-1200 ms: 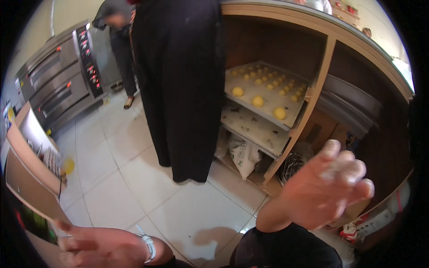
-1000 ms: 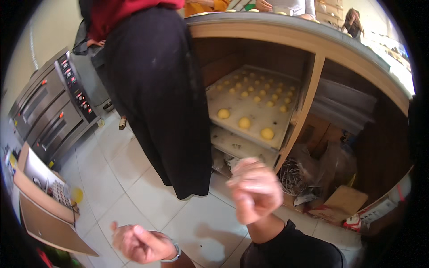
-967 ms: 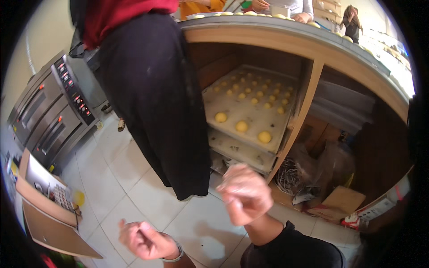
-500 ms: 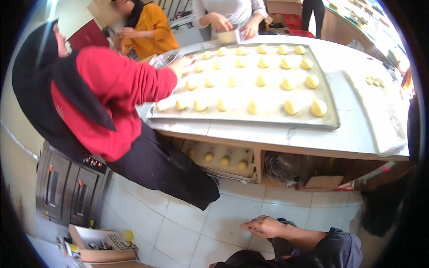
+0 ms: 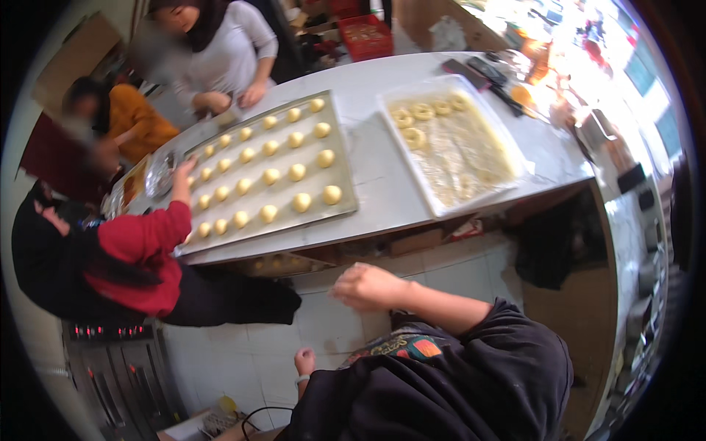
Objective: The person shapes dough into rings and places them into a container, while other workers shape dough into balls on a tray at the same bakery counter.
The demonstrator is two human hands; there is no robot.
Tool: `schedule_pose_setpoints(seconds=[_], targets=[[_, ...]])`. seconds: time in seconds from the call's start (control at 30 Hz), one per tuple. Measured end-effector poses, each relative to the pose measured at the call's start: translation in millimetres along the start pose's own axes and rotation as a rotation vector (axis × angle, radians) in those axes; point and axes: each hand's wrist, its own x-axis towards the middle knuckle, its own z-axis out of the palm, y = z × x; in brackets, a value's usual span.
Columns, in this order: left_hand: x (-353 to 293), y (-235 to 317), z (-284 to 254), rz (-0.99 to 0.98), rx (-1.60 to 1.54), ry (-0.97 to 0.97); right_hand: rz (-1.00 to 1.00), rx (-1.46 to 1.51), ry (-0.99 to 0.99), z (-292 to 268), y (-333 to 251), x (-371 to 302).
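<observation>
My right hand point(image 5: 368, 287) is raised in front of the worktable, palm down and loosely bent, its fingertips smeared by motion. Lower and to the left, my left hand point(image 5: 304, 361) hangs beside my body with curled fingers and a pale band at the wrist. Neither hand touches anything I can see. Past them on the table lies a large metal tray point(image 5: 342, 165) with rows of round yellowish dough balls point(image 5: 270, 176). To its right stands a white rectangular tub point(image 5: 407, 165) with several dough rings point(image 5: 423, 112) under clear plastic film.
A person in a red top point(image 5: 140, 242) reaches to the tray's left edge. Another in a white top point(image 5: 228, 51) works behind it; one in yellow point(image 5: 140, 121) is further left. Metal ovens point(image 5: 110, 367) stand lower left. A red crate point(image 5: 365, 37) sits behind the table.
My view has swung right, bringing the tub fully into sight. My hands, together before, are now apart, the right one higher and the left one lower.
</observation>
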Motion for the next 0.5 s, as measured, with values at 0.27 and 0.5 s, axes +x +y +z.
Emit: schedule_pose_setpoints(seconds=[0.27, 0.5], targets=[[35.3, 137.0, 66.1, 0.438, 0.083, -0.349, 0.452, -0.554, 0.652, -117.0, 39.6, -73.5], [53.6, 215.6, 42.6, 0.502, 0.179, -0.414, 0.707, -0.659, 0.473, -82.9, 81.6, -90.4]])
